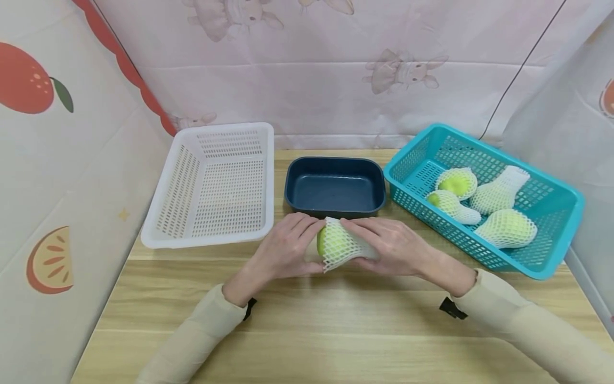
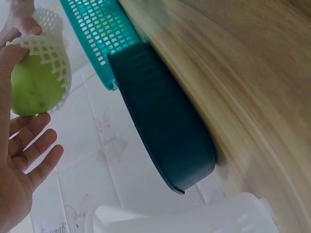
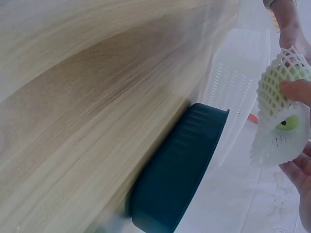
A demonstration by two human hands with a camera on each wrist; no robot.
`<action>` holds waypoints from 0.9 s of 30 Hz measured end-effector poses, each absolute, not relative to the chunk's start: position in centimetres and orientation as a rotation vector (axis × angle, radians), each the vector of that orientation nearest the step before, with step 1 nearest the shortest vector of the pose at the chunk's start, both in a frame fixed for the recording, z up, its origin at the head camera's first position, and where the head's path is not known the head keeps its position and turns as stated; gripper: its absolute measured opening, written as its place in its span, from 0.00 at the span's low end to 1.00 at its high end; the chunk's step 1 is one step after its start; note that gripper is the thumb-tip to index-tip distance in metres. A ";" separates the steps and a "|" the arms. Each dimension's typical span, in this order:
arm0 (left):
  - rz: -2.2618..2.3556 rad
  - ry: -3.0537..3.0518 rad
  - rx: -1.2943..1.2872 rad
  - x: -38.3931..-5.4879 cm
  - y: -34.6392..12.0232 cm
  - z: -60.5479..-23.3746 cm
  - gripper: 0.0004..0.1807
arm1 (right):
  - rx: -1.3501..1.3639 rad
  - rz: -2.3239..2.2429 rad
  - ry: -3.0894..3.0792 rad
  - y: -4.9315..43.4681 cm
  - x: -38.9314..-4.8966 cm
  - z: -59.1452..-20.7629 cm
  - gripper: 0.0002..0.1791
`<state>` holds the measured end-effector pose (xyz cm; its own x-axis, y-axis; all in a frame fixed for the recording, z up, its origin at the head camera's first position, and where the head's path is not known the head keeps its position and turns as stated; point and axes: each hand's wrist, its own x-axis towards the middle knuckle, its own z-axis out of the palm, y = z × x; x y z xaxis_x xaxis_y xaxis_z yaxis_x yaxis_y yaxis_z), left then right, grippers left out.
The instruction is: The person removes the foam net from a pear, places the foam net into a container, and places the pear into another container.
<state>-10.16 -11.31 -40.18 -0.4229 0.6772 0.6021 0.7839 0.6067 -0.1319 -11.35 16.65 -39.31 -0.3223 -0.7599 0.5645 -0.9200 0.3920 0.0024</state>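
Observation:
Between both hands, over the table's middle, is a round, apple-like green fruit [image 2: 36, 87] partly inside a white foam net sleeve [image 1: 341, 246]. Its bare end faces my left hand [image 1: 288, 248]. In the left wrist view, that hand's thumb lies at the net's edge, and its fingertips are at the fruit's underside. My right hand [image 1: 395, 246] grips the netted side, its thumb [image 3: 296, 91] across the mesh. Through the sleeve's other opening, a dark spot shows on the fruit. Just behind the hands stands a dark blue rectangular bin [image 1: 336, 208].
At the left stands a white perforated basket [image 1: 268, 186]. A teal perforated basket [image 1: 566, 229] at the right contains several green fruits in foam nets, including one netted fruit [image 1: 508, 228] near its front. Patterned cloth walls [image 1: 316, 101] close off the wooden table [image 1: 336, 336] behind and at both sides.

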 end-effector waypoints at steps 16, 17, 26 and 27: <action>-0.260 -2.214 -1.113 -10.4 -11.9 -39.9 0.47 | 1.431 0.453 -2.140 17.2 -11.6 -39.5 0.45; -0.258 -2.214 -1.112 -10.4 -11.9 -39.9 0.47 | 1.431 0.454 -2.136 17.2 -11.6 -39.5 0.44; -0.222 -2.204 -1.101 -10.6 -12.2 -40.0 0.47 | 1.433 0.429 -2.132 17.5 -11.8 -39.3 0.40; -0.220 -2.202 -1.099 -10.6 -12.2 -40.0 0.47 | 1.434 0.424 -2.136 17.5 -11.8 -39.2 0.40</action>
